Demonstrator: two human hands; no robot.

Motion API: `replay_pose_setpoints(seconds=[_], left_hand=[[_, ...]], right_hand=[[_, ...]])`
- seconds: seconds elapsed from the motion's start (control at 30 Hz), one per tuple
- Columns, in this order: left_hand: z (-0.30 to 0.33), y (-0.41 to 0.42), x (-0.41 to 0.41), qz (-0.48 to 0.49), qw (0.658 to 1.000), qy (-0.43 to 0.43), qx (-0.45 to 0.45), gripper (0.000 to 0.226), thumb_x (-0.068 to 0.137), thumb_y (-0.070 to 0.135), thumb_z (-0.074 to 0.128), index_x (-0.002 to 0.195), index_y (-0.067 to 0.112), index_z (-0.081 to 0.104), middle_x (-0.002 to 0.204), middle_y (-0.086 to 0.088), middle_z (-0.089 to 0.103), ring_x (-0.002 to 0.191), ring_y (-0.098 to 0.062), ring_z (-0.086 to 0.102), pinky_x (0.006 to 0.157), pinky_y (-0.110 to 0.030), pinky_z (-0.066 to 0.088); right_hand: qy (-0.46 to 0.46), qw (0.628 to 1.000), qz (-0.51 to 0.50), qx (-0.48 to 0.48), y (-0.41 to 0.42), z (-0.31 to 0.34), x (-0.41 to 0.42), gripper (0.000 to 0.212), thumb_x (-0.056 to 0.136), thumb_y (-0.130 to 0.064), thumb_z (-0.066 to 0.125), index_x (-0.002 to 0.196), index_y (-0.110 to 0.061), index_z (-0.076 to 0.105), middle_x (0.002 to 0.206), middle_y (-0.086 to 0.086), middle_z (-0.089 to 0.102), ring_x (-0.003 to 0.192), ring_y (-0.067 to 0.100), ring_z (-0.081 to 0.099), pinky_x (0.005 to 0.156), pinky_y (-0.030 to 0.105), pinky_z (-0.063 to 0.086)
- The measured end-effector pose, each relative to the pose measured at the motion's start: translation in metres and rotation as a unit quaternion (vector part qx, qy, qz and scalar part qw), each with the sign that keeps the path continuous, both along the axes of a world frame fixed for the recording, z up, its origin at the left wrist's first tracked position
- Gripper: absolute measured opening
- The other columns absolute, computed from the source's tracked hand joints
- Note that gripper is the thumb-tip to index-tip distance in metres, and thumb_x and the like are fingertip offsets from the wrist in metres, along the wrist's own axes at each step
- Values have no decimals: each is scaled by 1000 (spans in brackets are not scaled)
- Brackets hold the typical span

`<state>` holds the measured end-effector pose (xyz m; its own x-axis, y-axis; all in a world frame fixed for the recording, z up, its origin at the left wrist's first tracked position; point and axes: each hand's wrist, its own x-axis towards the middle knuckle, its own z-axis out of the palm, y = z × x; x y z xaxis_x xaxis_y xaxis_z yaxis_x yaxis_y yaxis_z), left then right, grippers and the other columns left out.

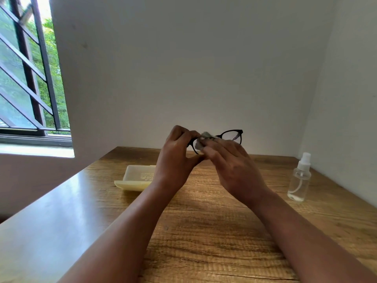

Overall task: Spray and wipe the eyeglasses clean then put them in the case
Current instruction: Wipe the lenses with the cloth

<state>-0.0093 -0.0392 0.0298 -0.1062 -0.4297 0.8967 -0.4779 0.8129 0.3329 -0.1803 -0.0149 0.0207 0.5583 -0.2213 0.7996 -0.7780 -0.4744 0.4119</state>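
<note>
Wooden table (214, 231), white wall (183, 68), barred window (30, 78) at left

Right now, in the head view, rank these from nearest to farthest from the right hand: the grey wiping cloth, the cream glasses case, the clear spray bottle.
1. The grey wiping cloth, pinched in the right hand against the black-framed eyeglasses.
2. The clear plastic spray bottle, standing to its right near the wall.
3. The cream glasses case, lying open to the left, beyond the left hand.

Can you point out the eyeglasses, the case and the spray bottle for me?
eyeglasses (232, 136), head view, on the uncovered lens.
case (135, 177), head view, on its pale open shell.
spray bottle (298, 182), head view, on its clear body.
</note>
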Motion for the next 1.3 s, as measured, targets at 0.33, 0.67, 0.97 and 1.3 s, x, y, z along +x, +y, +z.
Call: replay_pose_setpoints(seconds=[0.33, 0.67, 0.97, 1.3], left_hand=[[1, -2, 1, -3, 1000, 19, 17, 55, 62, 18, 90, 112, 13, 69, 101, 2, 51, 94, -15, 57, 88, -40, 54], [2, -2, 3, -3, 999, 32, 14, 55, 62, 19, 90, 112, 12, 69, 101, 0, 52, 93, -17, 58, 84, -41, 55], [2, -3, 3, 8, 1000, 18, 2, 56, 60, 18, 91, 111, 12, 69, 100, -2, 53, 90, -18, 57, 80, -40, 54], [2, -1, 3, 13, 1000, 1, -14, 55, 60, 16, 90, 111, 11, 69, 100, -2, 53, 90, -17, 55, 79, -38, 53]], right_hand=[[-142, 987, -75, 8, -4, 5, -40, 66, 72, 17, 56, 130, -11, 41, 125, 14, 62, 112, 34, 61, 101, 40, 41], [-76, 996, -34, 22, 1, 5, -19, 52, 81, 4, 52, 128, -15, 42, 135, 10, 58, 122, 25, 53, 103, 38, 39], [-72, 997, -10, -12, 7, 3, -30, 31, 84, 3, 52, 108, -15, 44, 106, 8, 66, 97, 24, 58, 92, 34, 41], [-136, 988, -59, -40, 1, 4, -35, 38, 82, 7, 48, 115, -12, 45, 104, 9, 68, 94, 29, 65, 101, 43, 42]])
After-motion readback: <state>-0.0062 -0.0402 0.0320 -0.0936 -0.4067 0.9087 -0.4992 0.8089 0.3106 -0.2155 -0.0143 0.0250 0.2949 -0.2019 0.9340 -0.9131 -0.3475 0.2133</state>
